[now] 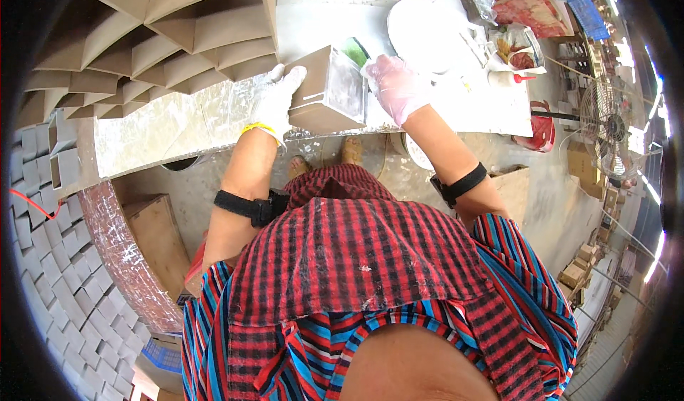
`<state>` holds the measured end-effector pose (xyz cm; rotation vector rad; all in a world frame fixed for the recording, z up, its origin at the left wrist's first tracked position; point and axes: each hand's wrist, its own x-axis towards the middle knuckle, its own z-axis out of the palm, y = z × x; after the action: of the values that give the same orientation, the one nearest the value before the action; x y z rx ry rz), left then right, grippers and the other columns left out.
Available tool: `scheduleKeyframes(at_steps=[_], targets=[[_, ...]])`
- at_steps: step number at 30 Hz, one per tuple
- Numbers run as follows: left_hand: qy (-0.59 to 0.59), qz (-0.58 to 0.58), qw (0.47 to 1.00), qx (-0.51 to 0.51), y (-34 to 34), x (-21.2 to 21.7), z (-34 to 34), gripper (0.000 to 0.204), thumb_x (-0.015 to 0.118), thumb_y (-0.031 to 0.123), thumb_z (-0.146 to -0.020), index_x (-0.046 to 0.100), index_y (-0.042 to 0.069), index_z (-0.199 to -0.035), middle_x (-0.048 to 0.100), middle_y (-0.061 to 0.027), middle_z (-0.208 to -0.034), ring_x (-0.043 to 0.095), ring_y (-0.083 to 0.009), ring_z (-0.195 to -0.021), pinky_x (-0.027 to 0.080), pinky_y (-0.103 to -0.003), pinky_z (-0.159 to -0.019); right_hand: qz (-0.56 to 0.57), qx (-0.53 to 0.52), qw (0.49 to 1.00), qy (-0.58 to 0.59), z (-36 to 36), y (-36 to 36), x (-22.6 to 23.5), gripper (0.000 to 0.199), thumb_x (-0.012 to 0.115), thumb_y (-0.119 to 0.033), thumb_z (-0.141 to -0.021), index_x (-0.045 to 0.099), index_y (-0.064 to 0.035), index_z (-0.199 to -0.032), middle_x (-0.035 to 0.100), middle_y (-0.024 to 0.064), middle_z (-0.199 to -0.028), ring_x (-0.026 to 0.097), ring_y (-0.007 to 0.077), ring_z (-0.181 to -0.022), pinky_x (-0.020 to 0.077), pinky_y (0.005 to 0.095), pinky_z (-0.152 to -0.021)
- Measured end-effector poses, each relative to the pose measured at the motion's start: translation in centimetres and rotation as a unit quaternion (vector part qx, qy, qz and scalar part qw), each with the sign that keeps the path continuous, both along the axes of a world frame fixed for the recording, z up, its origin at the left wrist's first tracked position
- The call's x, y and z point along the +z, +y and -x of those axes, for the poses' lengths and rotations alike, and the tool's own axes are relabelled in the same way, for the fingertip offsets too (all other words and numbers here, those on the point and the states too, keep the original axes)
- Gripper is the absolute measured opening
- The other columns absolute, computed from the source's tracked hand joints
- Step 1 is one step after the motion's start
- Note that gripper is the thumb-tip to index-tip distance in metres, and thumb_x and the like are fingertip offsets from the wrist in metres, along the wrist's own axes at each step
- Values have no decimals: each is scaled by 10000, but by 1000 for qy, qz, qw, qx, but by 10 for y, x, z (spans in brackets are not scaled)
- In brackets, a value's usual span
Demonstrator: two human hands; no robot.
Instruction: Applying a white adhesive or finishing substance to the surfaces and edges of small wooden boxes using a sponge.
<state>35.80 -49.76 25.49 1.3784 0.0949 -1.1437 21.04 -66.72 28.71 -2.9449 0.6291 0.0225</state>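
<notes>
A brown box (313, 91) with a white-smeared face rests on the near edge of the worktable, tilted toward the right. My left hand (280, 98), in a thin whitish glove with a yellow band at the wrist, presses against the box's left side and steadies it. On the other side is my gloved right hand (397, 89), its fingers closed beside the box's right edge. A flat green piece (354, 50), apparently a scraper, shows between those fingers and the box's far edge; its grip end is hidden.
Stacked open brown boxes (214, 19) rise at the left of the worktable (153, 134). A round white disc (425, 34) lies beyond my right hand. Right of it are a white bottle with a red tip (504, 79) and a bag (516, 48). A fan (609, 119) stands further right.
</notes>
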Motion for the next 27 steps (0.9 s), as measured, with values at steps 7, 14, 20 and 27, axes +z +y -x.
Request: scheduleKeyframes(at_steps=[7,14,20,27], targets=[[-47,6,999,-3,-1,-13,1,823,692,385,-750,276,98,-1400,371,-149,-1379,389,-245,-1230,342,-391,-985,-29,-55,997,54,-3,-5,-8,201,509,-101,-806,628,-124,-966,612,120,-958,585,314,-928,464,406,-791],[-73,-15,997,-11,2,-8,2,792,688,393,-749,313,98,-1381,389,-132,-1371,406,-247,-1216,361,-421,-947,-38,18,995,89,-1,-6,5,283,547,-30,-768,633,-126,-1020,624,132,-975,592,320,-920,479,375,-795],[-40,6,999,5,3,-15,0,769,692,377,-750,323,132,-1379,391,-116,-1371,434,-258,-1189,400,-462,-900,-509,-105,816,-255,10,-20,5,275,593,-15,-800,627,-76,-1066,626,76,-1054,595,214,-926,474,303,-795],[-18,44,999,21,4,-3,1,759,686,289,-786,286,51,-1384,390,-128,-1359,411,-196,-1204,357,-312,-977,-471,-28,818,-330,-16,19,-15,270,536,-45,-858,553,-18,-1126,563,116,-1119,536,199,-1051,426,289,-919]])
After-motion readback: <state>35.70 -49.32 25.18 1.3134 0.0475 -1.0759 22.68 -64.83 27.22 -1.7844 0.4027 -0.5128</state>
